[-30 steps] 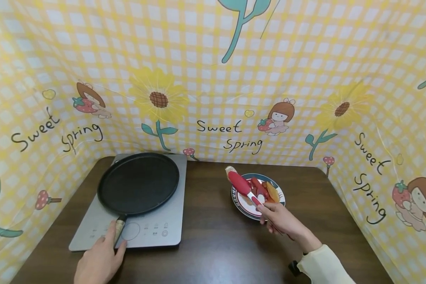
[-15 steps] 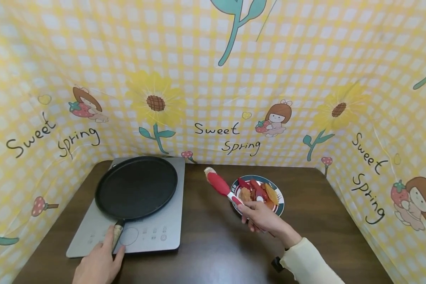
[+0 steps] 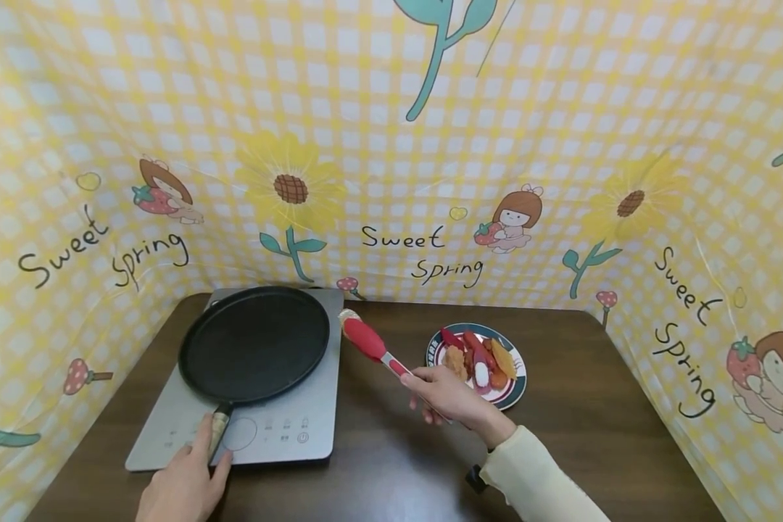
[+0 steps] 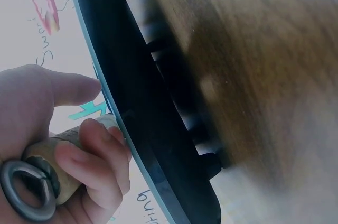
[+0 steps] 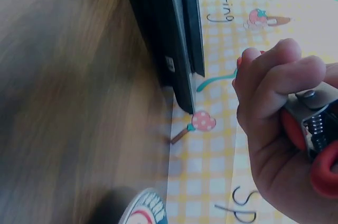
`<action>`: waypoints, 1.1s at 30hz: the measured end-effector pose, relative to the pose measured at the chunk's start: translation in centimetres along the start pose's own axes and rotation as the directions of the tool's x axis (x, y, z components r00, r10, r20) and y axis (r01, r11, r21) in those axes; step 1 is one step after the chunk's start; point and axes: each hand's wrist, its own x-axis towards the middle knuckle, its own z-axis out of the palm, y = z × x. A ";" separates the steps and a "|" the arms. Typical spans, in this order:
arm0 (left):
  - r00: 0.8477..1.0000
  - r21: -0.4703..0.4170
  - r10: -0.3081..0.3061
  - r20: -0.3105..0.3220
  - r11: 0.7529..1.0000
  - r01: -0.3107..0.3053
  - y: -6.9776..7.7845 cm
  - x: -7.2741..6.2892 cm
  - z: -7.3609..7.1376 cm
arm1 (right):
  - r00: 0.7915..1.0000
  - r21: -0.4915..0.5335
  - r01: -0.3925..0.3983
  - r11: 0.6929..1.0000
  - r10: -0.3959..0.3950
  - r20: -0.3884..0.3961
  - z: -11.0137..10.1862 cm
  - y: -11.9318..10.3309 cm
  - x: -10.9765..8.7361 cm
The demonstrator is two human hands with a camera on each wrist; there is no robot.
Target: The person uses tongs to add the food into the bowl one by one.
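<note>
In the head view a flat black frying pan [image 3: 254,344] sits on a silver induction cooktop [image 3: 313,435]. My left hand [image 3: 184,482] holds its handle [image 3: 218,431]; the left wrist view shows curled fingers [image 4: 95,166] round the handle, which ends in a metal ring [image 4: 31,189]. My right hand [image 3: 446,395] grips red-and-metal tongs [image 3: 365,339] above the table, between the cooktop and a plate of food. A small pale tan piece [image 3: 348,317] shows at the tongs' tip; its kind is unclear. The right wrist view shows the tongs' spring and red loop [image 5: 325,168] in my grip.
A patterned plate [image 3: 518,391] bears several food pieces, among them red sausage-like ones [image 3: 476,351] and an orange-yellow one [image 3: 504,357]. A checked cloth [image 3: 391,174] walls in the brown table [image 3: 574,435] at the back and sides.
My right hand has carried the tongs left, from over the plate toward the cooktop, uncovering the plate's food. The left hand stays on the pan handle.
</note>
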 end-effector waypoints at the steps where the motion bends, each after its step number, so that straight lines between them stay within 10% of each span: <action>1: 1.000 -0.001 0.001 -0.002 1.000 -0.001 0.0 0.0 0.0 | 1.000 -0.002 0.001 1.000 -0.001 0.000 0.2 -0.2 0.2; 33: 1.000 -0.006 -0.003 0.011 1.000 0.004 0.1 -0.1 0.0 | 0.996 -0.094 0.028 0.995 -0.019 0.091 6.7 -4.0 6.3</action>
